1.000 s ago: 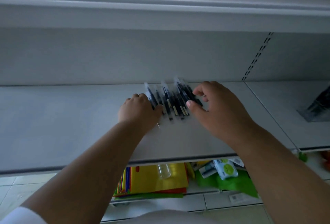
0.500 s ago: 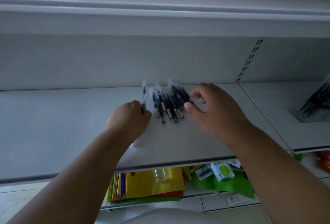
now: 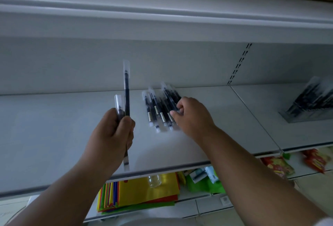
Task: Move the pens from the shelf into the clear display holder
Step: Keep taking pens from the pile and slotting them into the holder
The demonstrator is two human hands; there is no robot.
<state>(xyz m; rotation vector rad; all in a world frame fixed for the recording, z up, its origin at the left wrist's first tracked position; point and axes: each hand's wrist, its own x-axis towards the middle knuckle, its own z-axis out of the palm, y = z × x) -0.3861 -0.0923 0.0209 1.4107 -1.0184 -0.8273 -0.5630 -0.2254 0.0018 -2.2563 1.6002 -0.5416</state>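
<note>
1. head view: the pens (image 3: 160, 107), each in a clear sleeve, look light, stiff and slippery; best pinched mid-barrel.
2. left hand (image 3: 115, 132) grips two pens upright, left of the shelf (image 3: 54, 126) pile.
3. right hand (image 3: 191, 115) pinches a pen at the pile's right edge.
4. clear display holder (image 3: 308, 102) sits well right of the pile.

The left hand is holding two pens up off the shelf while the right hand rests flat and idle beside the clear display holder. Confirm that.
Not quite. The left hand does hold two pens up off the shelf, but the head view shows the right hand with fingers curled on the pile of pens, well away from the clear display holder.
</note>
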